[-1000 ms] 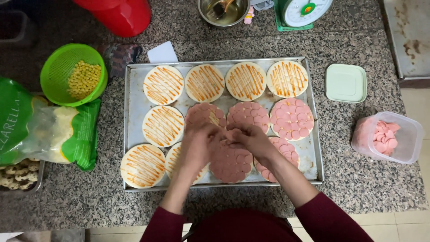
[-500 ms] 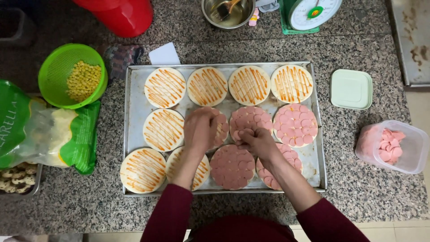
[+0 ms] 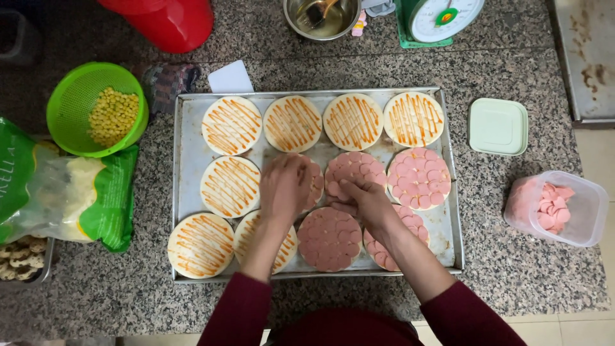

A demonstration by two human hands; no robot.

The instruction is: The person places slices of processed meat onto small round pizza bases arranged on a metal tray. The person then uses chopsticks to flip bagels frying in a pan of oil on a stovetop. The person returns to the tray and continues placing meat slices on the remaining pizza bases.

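A metal baking tray (image 3: 186,192) on a granite counter holds several round flat bases. Some, like one at the back left (image 3: 230,125), carry only orange sauce stripes. Others, like one at the right (image 3: 419,177), are covered with pink sausage slices. My left hand (image 3: 285,186) lies palm down, fingertips on a partly covered base (image 3: 315,182) in the middle row. My right hand (image 3: 365,200) is curled beside it, over the neighbouring covered base (image 3: 355,168), with pink slices (image 3: 346,209) showing at its fingers.
A clear tub of sausage slices (image 3: 556,208) and its pale green lid (image 3: 498,126) sit right of the tray. On the left are a green colander of corn (image 3: 96,109) and a bag of shredded cheese (image 3: 64,192). Behind stand a red container (image 3: 166,19), a metal bowl (image 3: 322,16) and a scale (image 3: 442,19).
My left hand has moved back from the front row onto the middle-row base. My right hand has shifted slightly right and stays beside it.
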